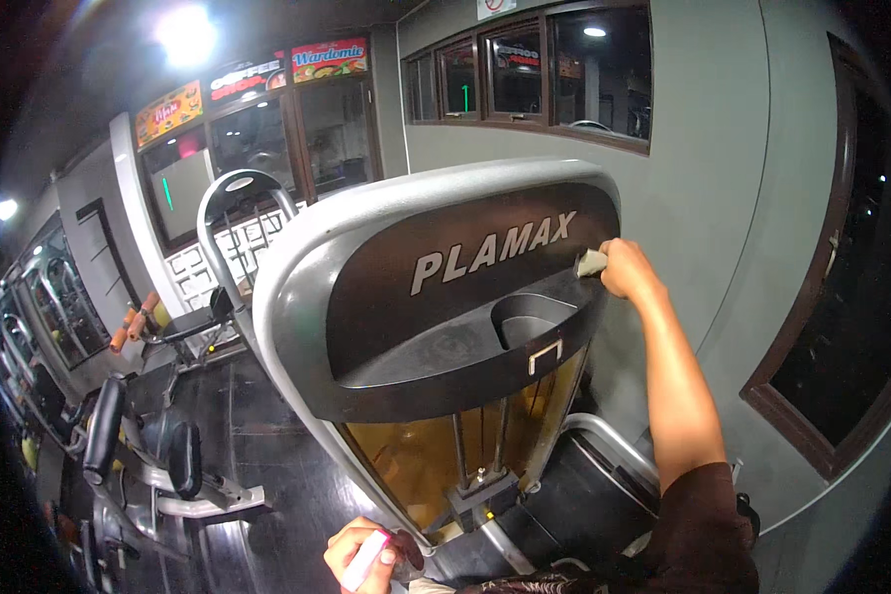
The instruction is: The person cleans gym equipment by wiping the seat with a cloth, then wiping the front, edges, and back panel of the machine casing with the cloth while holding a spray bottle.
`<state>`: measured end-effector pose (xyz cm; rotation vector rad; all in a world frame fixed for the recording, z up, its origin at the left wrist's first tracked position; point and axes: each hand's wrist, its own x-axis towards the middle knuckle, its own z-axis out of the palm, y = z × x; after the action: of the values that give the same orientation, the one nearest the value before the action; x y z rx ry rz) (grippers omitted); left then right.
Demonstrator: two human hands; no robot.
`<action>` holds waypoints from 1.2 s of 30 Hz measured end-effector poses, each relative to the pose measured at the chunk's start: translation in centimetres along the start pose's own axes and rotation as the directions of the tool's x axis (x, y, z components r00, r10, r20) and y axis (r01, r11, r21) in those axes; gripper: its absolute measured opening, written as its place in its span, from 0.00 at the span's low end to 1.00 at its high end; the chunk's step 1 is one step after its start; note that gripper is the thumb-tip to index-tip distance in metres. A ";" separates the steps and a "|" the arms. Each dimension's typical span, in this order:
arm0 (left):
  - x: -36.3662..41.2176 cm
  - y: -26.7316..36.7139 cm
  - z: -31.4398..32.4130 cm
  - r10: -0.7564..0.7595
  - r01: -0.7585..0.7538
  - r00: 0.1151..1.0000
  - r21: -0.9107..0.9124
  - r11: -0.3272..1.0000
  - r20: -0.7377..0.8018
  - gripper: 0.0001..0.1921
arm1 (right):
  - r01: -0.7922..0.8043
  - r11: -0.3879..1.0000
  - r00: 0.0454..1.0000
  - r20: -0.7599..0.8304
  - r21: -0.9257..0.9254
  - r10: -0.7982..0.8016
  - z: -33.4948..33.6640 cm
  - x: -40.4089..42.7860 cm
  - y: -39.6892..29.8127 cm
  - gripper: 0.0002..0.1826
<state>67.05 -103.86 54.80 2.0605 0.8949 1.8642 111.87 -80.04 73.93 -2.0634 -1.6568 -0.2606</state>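
Note:
A pale folded cloth (591, 263) is in my right hand (628, 269), pressed to the right end of the dark panel (386, 297) on a Plamax weight machine. Below the lettering a black shelf (431, 355) juts out, with a moulded cup recess (531, 319) in it. Low in the view, my left hand (356, 553) grips a spray bottle with a pink and white head (367, 558); its lower part is partly hidden. A rounded silver frame (282, 297) surrounds the panel, and a weight stack (484, 496) with guide rods sits underneath.
Another exercise machine with black pads (185, 460) stands on the dark floor (297, 475) at left. Behind it is a machine with orange grips (135, 323). A grey wall (698, 185) and a brown-framed door (824, 416) are at right. Silver tubing (616, 438) is beside the weight stack.

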 end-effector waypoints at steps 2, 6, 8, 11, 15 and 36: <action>-1.2 -0.8 -0.5 0.055 -0.057 0.998 0.183 0.981 0.018 0.13 | 0.013 0.982 1.000 -0.002 -0.189 -0.014 0.8 -0.7 -1.8 0.14; -2.9 -0.8 -1.2 -0.002 0.005 1.000 0.166 0.986 -0.018 0.13 | 0.277 0.954 0.946 0.205 -0.112 -0.250 0.0 -3.8 -10.1 0.11; -2.5 -0.2 -0.4 -0.202 0.201 0.979 0.076 0.977 0.005 0.13 | 0.402 0.914 0.889 0.260 -0.054 -0.376 -1.1 -6.3 -14.0 0.09; -2.2 0.5 0.1 -0.174 0.174 0.985 0.052 0.983 0.005 0.14 | 0.554 0.809 0.827 0.021 -0.196 -0.562 1.2 -11.5 -20.0 0.07; -2.4 0.5 0.7 -0.104 0.105 0.994 0.053 0.993 -0.027 0.14 | 0.820 0.570 0.571 -0.138 0.052 -0.809 0.4 -15.0 -22.2 0.09; 1.6 3.7 -0.7 -0.147 0.179 0.959 0.117 0.977 -0.243 0.14 | 0.758 0.326 0.542 -0.269 0.565 -0.796 -1.1 -12.9 -19.6 0.25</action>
<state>67.46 -106.04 58.29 1.7990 1.2450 2.0322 90.07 -88.73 74.08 -0.6331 -2.2731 0.0758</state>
